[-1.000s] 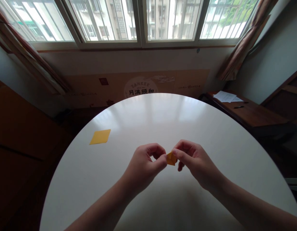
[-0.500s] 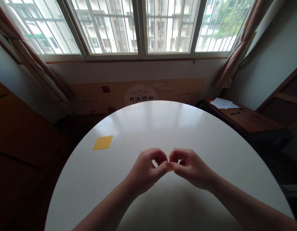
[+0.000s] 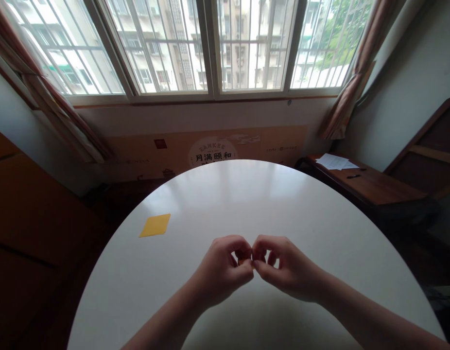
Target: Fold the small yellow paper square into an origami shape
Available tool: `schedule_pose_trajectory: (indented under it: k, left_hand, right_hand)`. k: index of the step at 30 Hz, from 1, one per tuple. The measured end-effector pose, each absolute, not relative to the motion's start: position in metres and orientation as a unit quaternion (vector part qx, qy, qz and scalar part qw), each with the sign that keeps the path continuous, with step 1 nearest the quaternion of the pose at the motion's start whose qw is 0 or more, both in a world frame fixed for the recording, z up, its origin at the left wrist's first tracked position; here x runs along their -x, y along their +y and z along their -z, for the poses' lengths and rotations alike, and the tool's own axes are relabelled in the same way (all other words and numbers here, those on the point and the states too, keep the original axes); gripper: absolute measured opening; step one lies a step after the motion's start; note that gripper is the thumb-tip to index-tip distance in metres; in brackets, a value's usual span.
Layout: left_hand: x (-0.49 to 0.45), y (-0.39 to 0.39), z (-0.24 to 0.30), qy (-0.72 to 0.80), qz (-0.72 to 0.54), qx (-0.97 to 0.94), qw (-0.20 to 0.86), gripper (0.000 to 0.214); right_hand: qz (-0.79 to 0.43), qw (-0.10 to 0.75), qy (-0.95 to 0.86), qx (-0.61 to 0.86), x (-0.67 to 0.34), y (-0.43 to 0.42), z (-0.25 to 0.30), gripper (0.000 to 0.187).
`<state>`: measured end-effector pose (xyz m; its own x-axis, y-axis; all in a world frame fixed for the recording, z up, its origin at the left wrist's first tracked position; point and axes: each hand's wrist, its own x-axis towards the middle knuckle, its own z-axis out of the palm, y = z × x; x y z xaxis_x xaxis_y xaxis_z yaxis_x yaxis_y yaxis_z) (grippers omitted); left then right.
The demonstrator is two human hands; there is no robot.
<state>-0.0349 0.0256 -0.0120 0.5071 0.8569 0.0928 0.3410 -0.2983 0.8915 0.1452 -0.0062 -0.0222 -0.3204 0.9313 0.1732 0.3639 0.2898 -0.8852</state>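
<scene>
Both hands meet above the white round table (image 3: pixel 145 301), fingertips touching. My left hand (image 3: pixel 225 267) is closed in a pinch on a small folded piece of yellow paper (image 3: pixel 241 261), most of which its fingers cover. Thumb and fingers curled, my right hand (image 3: pixel 283 267) pinches at the same paper from the other side. Only slivers of the paper show, so its folded shape cannot be made out. Farther off to the left, a square yellow sheet of paper (image 3: pixel 155 225) lies flat on the tabletop.
A wooden side table (image 3: pixel 385 187) holding white papers (image 3: pixel 334 161) and a dark pen (image 3: pixel 354 176) stands beyond the round table's right edge. Barred windows (image 3: pixel 210 48), curtains and a printed cardboard panel (image 3: pixel 137 153) line the far side.
The view has tilted up slightly, so everything sits lower. My fingertips have closed in around the small yellow paper, and less of it shows between the thumbs.
</scene>
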Motion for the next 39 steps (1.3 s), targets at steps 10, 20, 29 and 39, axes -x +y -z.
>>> schedule_pose_trajectory:
  k: [10,20,29,39]
  left_hand:
    - [0.037,0.028,0.006,0.386,-0.275,-0.761,0.444,0.004]
    - [0.037,0.029,0.007,0.376,-0.278,-0.729,0.500,0.005]
    - [0.036,0.030,0.003,0.370,-0.276,-0.702,0.542,0.011]
    - [0.036,0.031,0.007,0.377,-0.288,-0.694,0.541,0.009]
  right_hand:
    - [-0.364,0.356,-0.720,0.471,-0.147,-0.004,0.024,0.011]
    - [-0.421,0.362,-0.702,0.445,-0.150,-0.004,0.020,0.008]
    - [-0.444,0.379,-0.668,0.462,-0.149,-0.002,0.017,0.006]
    - [-0.458,0.384,-0.669,0.442,-0.150,-0.004,0.014,0.004]
